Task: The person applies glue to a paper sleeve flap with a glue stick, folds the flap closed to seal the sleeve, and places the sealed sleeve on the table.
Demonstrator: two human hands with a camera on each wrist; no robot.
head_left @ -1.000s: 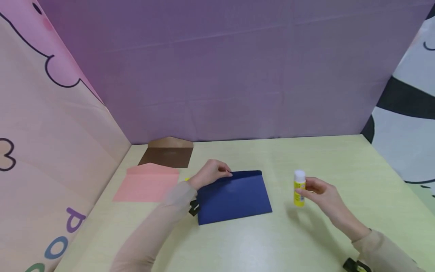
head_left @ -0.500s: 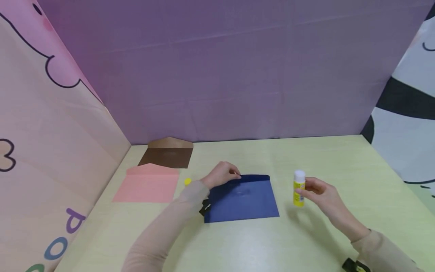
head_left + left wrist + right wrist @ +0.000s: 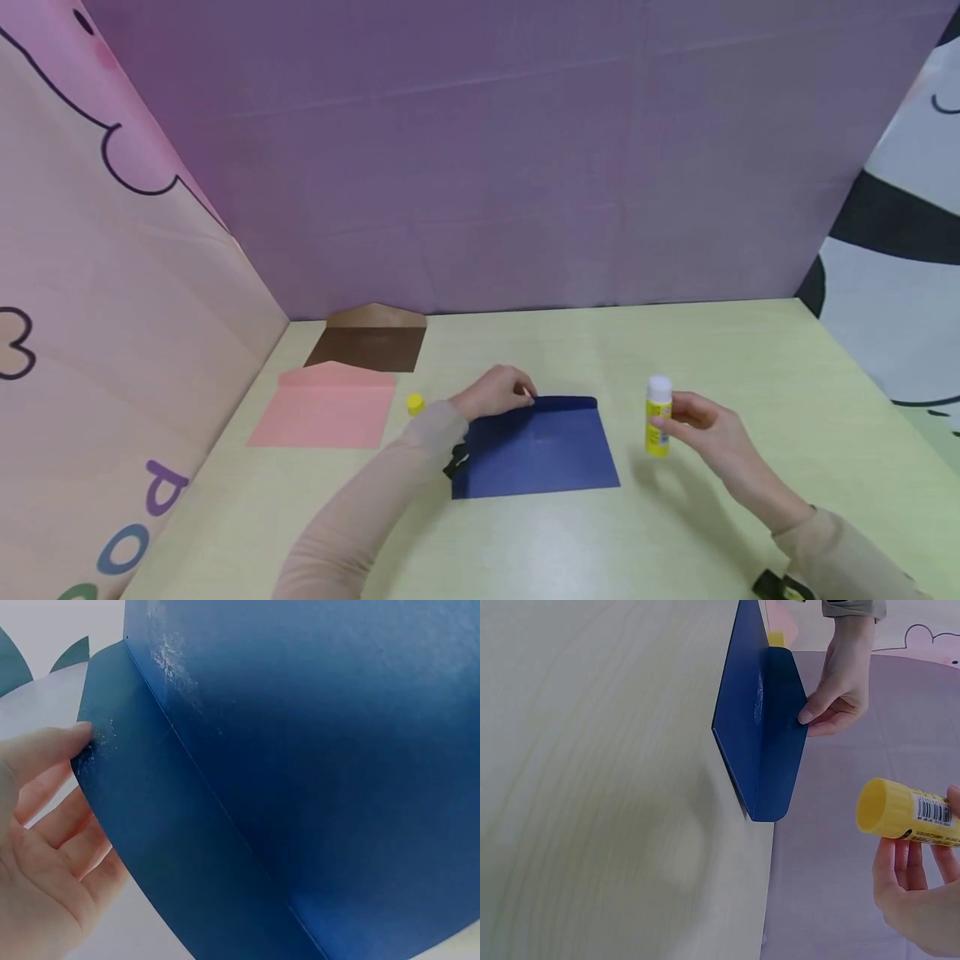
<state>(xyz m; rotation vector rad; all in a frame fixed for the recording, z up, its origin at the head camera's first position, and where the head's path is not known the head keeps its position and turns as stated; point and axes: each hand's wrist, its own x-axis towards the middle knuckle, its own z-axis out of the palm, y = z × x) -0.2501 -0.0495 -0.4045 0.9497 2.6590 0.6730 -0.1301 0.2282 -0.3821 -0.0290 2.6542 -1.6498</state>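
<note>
My left hand (image 3: 498, 392) pinches the flap edge of a dark blue envelope (image 3: 543, 454) between thumb and fingers. In the left wrist view the flap (image 3: 157, 802) stands at an angle to the body along its crease, and whitish glue smears (image 3: 171, 660) show beside the crease and near the thumb. My right hand (image 3: 716, 437) holds a yellow glue stick (image 3: 657, 429) above the table to the right of the envelope, its white end up. The yellow base (image 3: 877, 806) of the stick faces the right wrist camera.
A small yellow cap (image 3: 415, 404) stands on the pale wooden table (image 3: 555, 550), left of my left hand. Farther left lie a pink envelope (image 3: 322, 417) and, behind it, a brown envelope (image 3: 367, 348), both with flaps open. A purple cloth (image 3: 525, 167) hangs at the back edge.
My left hand has shifted right and slightly nearer with the blue envelope, baring the yellow cap. The right hand with the glue stick has stayed almost still.
</note>
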